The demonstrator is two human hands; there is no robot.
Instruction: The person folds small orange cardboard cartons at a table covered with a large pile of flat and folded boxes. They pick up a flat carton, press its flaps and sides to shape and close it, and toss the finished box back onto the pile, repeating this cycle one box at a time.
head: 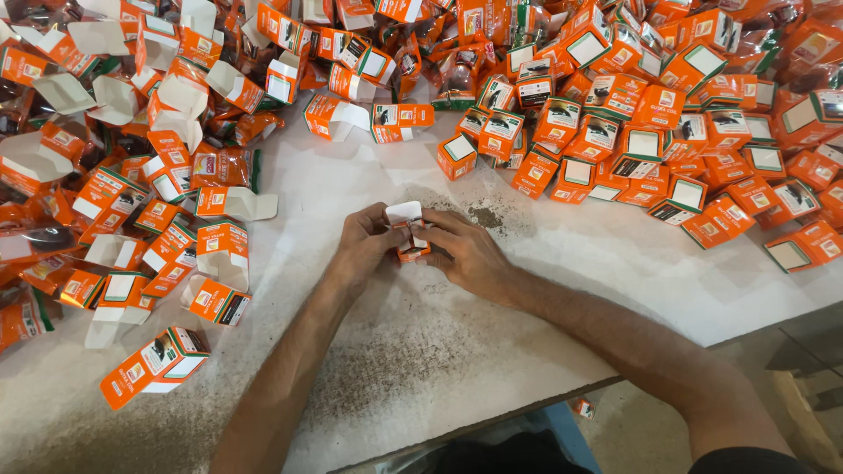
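A small orange cardboard box (408, 230) with a white flap standing up sits between both my hands near the middle of the white table (544, 290). My left hand (362, 246) grips the box from its left side, thumb near the flap. On the other side my right hand (465, 253) closes its fingers around the box and its top. The lower part of the box is hidden by my fingers.
Closed orange boxes (667, 123) lie piled at the back right. Open boxes with white flaps (158, 132) are heaped at the left and back left. One orange box (154, 364) lies near the front left. The table's front edge (492, 412) runs diagonally, floor below.
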